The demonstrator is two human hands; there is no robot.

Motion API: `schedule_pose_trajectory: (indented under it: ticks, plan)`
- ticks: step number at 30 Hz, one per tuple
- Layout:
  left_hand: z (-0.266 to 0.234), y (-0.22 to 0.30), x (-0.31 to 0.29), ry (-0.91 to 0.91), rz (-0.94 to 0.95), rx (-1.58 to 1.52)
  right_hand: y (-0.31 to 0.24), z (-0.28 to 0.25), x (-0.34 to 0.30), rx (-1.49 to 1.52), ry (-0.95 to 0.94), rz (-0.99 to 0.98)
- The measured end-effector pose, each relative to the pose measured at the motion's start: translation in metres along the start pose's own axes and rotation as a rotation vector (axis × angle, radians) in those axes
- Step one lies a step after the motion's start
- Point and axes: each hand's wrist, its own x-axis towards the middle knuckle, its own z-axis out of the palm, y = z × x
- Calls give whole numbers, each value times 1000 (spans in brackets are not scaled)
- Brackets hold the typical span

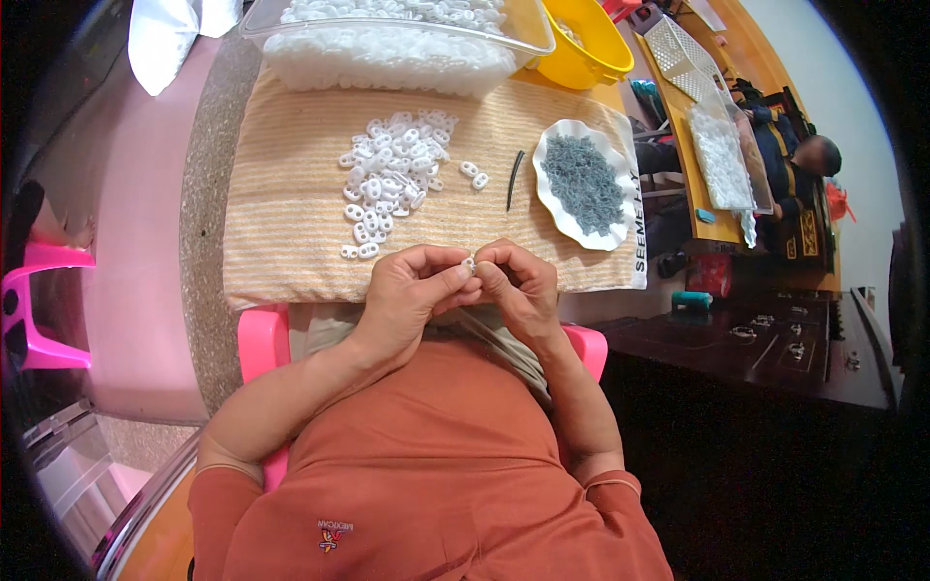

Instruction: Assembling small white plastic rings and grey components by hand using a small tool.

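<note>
My left hand [405, 295] pinches a small white plastic piece [469, 262] in front of my body, at the near edge of the towel. My right hand [526, 292] meets it there with thumb and forefinger closed together; what lies between those fingertips is too small to make out. Beyond my hands is a pile of white two-holed plastic pieces [387, 174]. Two more white pieces [475, 175] lie apart to its right. A thin black stick [514, 181] rests beside a white scalloped dish [549, 211], which holds a heap of small grey coiled bits, like springs [584, 184].
The striped towel [291, 223] covers the table. At the back stand a clear bin [387, 63] full of white pieces and a yellow basin [605, 58]. Another person [790, 145] sits at a table on the right, near a second container [719, 155]. A pink stool [48, 290] stands at left.
</note>
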Motion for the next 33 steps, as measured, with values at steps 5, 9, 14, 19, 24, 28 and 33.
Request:
schedule_pose_trajectory:
  ticks: [5,9,14,19,24,28,33]
  plan:
    - [0,1,1,6,-1,-7,-3,2,0,18,-11,28]
    - [-1,-1,2,6,10,7,-5,2,0,40,-17,64]
    - [0,-3,1,24,42,72,-7,-1,1,41,-34,92]
    - [1,-1,0,4,73,75,-10,-2,5,60,-54,84]
    - [-1,-2,2,12,59,40,-8,-2,5,25,-31,93]
    - [-1,-1,2,-19,56,-1,-14,-1,5,79,-23,108]
    - [0,3,2,-1,48,-43,-19,-8,8,49,30,151]
